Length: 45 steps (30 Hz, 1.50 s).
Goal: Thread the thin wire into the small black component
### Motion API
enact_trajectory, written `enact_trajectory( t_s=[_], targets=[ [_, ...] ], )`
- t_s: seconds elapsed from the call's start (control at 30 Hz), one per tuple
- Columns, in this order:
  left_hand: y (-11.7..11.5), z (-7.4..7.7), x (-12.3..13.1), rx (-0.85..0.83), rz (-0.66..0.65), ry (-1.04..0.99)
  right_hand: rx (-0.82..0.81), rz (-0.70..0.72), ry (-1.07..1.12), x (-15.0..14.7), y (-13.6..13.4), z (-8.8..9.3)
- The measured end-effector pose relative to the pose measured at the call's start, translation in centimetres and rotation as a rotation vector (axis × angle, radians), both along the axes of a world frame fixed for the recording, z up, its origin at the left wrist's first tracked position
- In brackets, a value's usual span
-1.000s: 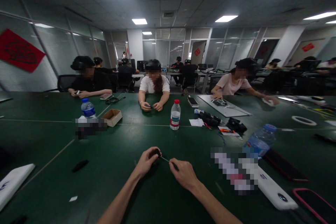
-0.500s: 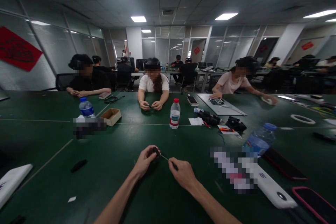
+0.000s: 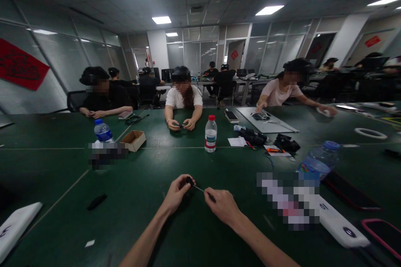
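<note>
My left hand (image 3: 178, 194) is closed around a small black part (image 3: 189, 181), pinched between thumb and fingers; its exact kind is too small to tell. A screwdriver (image 3: 199, 189) with a thin metal shaft and dark handle is gripped in my right hand (image 3: 223, 205), the handle mostly hidden by the fingers. Its shaft points left and its tip reaches the black part. Both hands are just above the green table (image 3: 194, 233). To the left of them lies a flat black piece (image 3: 97, 202), with a small white scrap (image 3: 90, 243) nearer me.
Beyond my hands stand a red-capped bottle (image 3: 211, 134) and an open cardboard box (image 3: 134, 140). To the right are a large blue-capped bottle (image 3: 319, 160), a white device (image 3: 341, 221) and phones. Across the table sit several co-workers, one by a white board (image 3: 277, 125).
The view has shifted slightly, so the table items sit a little further right. My hands keep the same hold, screwdriver tip at the black part. The right co-worker's hand has lifted off the board.
</note>
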<state>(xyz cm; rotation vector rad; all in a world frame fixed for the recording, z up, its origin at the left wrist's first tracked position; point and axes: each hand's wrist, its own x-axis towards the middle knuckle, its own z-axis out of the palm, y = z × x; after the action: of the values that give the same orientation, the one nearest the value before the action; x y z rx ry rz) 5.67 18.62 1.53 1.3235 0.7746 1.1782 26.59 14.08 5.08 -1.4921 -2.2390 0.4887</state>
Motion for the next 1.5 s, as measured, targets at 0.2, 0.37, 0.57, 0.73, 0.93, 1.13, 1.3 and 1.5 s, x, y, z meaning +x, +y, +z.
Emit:
enact_trajectory(
  t_s=[0.2, 0.37, 0.57, 0.73, 0.93, 1.13, 1.3, 1.5],
  targets=[
    [0.0, 0.0, -0.2, -0.022, -0.010, 0.002, -0.016, -0.019, 0.050, -0.1, -0.2, -0.2],
    [-0.3, 0.6, 0.2, 0.044, -0.108, 0.115, -0.021, -0.069, 0.230, 0.6, 0.3, -0.7],
    [-0.1, 0.1, 0.4, -0.016, -0.004, 0.005, -0.064, -0.070, 0.308, 1.0, 0.8, -0.7],
    [0.3, -0.7, 0.2, -0.078, 0.094, -0.103, -0.058, 0.018, 0.176, 1.0, 0.8, 0.2],
    [-0.1, -0.3, 0.2, -0.071, 0.038, -0.066, -0.071, 0.046, 0.118, 1.2, 0.5, 0.8],
    [0.0, -0.5, 0.1, -0.063, -0.024, -0.028, -0.017, 0.054, 0.039, 0.7, 0.3, 0.3],
    [0.0, -0.6, -0.1, -0.062, -0.009, -0.039, -0.008, 0.070, 0.050, 0.8, 0.3, 0.0],
    [-0.2, 0.0, 0.0, -0.036, -0.089, 0.034, -0.027, 0.074, 0.082, 0.9, 0.2, -0.3]
  ],
)
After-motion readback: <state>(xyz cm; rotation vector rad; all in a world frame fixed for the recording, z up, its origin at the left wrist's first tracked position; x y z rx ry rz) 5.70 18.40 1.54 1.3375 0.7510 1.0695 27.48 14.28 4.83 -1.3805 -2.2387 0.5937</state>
